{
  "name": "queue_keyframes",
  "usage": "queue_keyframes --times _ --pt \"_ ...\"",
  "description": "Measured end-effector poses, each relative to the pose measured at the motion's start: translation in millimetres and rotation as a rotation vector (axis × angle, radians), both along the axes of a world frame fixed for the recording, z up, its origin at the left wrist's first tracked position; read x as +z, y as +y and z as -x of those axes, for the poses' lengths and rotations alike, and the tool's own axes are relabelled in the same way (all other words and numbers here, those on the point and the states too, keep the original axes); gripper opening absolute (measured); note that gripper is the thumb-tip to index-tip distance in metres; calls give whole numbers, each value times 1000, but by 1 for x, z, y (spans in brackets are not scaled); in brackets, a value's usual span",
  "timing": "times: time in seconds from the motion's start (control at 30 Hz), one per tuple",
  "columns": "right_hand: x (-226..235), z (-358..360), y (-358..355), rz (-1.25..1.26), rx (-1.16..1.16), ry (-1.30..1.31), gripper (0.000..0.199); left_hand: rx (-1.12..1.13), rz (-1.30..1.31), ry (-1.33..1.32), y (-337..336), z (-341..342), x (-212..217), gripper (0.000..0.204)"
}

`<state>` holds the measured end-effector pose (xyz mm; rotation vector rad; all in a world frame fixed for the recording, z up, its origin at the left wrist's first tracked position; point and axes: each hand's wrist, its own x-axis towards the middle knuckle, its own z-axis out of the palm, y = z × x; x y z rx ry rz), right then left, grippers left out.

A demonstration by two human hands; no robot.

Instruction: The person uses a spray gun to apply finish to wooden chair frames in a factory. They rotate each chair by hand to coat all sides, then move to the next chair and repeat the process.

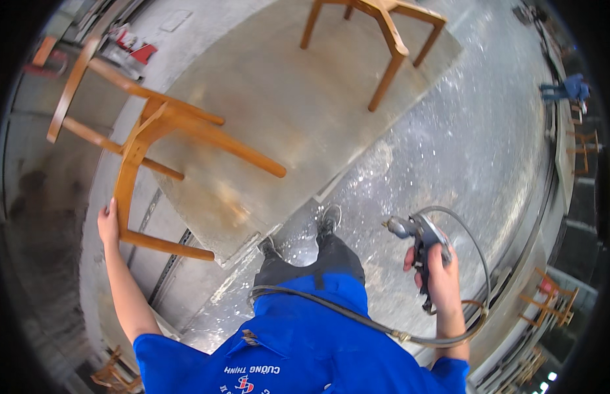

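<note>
My left hand [108,224] is closed around the edge of an orange-brown wooden chair frame [128,172], which is tipped on its side with its legs pointing right. In my right hand [443,276] is a spray gun [420,243], its nozzle turned to the left and away from the chair. A dark hose [479,253] loops from the gun around my wrist and runs across my waist. Ahead, a second wooden chair frame [384,33] stands on the grey board, cut off by the top edge.
A large grey board [279,85] lies under the chairs, its near corner beside my shoes [329,218]. Paint-specked floor [410,171] stretches to the right. Further right are a person in blue [571,87] and more wooden chairs [551,299]. A red object [144,52] sits at far left.
</note>
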<state>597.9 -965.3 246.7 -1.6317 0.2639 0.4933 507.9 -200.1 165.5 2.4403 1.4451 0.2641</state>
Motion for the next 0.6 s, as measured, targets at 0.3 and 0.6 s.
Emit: queue_keyframes --times 0.3,0.6 --pt "65 132 142 -16 390 -1079 79 -109 -102 -189 1 -7 21 46" --pt "42 234 219 142 -47 -476 63 -289 -258 -758 -5 2 8 65"
